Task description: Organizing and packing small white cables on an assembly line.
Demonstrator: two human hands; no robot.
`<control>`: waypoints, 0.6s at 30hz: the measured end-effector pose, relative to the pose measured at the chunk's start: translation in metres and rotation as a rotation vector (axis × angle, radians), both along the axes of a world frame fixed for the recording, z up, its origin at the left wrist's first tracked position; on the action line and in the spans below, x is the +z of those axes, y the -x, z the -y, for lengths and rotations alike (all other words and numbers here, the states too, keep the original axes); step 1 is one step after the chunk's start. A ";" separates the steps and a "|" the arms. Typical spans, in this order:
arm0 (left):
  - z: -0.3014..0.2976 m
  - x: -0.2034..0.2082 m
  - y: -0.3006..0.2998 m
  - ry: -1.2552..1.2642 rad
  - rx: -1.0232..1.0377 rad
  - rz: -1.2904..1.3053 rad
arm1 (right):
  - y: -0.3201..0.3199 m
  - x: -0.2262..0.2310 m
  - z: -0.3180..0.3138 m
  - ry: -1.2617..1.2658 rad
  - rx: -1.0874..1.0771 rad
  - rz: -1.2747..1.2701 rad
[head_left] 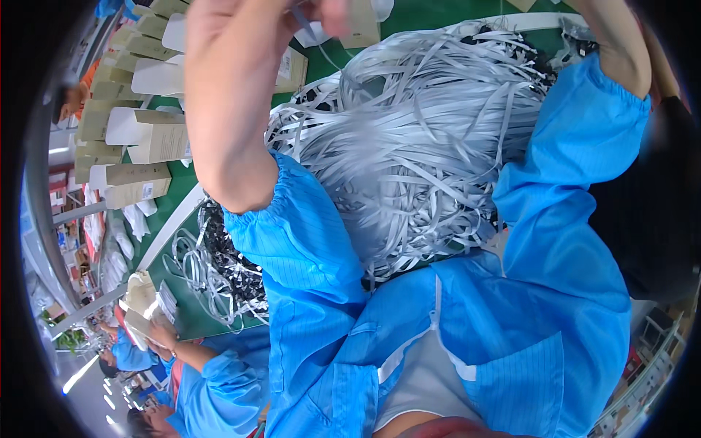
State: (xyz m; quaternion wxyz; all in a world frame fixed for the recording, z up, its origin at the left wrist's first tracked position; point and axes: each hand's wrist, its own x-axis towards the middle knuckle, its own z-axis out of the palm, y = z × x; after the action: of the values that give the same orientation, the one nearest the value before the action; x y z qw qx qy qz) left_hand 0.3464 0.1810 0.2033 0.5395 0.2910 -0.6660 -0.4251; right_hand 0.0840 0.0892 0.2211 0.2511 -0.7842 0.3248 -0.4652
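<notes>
One heap: grey strips (416, 139), piled on the green table (438, 13) below both raised arms.
Left hand (292, 14): fingers pinched on one thin strip (303, 20), at top edge.
Right hand: out of view above frame; grip cannot be told.
Boxes (139, 139): stacked at left.

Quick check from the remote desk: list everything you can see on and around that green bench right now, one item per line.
Flat strips: too many to count, pale grey, one tangled heap on the bench centre.
Bench: one, green, under the heap.
Cartons: a dozen or so, tan and white, stacked upper left.
Dark patterned pieces: several, black and white, under the heap's left edge.
Co-worker's hand: one, on a carton, lower left.
Left hand: raised at the top edge, grip pinching a thin strip.
Right hand: out of frame; only the blue sleeve shows.
</notes>
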 end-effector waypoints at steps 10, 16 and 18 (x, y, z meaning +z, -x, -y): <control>0.009 0.001 -0.015 0.008 0.231 -0.396 | -0.094 -0.014 -0.025 -0.157 0.576 -0.655; 0.016 -0.006 -0.009 0.007 0.502 -0.209 | -0.064 -0.022 0.002 -0.020 0.170 -0.056; 0.024 -0.017 0.000 0.007 0.574 -0.081 | -0.068 -0.032 0.020 -0.053 0.222 0.182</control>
State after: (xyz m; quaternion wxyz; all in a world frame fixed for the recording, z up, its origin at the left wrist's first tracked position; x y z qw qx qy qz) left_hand 0.3463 0.1569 0.1858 0.6649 0.4483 -0.5357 -0.2642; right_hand 0.1523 0.0693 0.1889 0.3503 -0.7630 0.2241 -0.4950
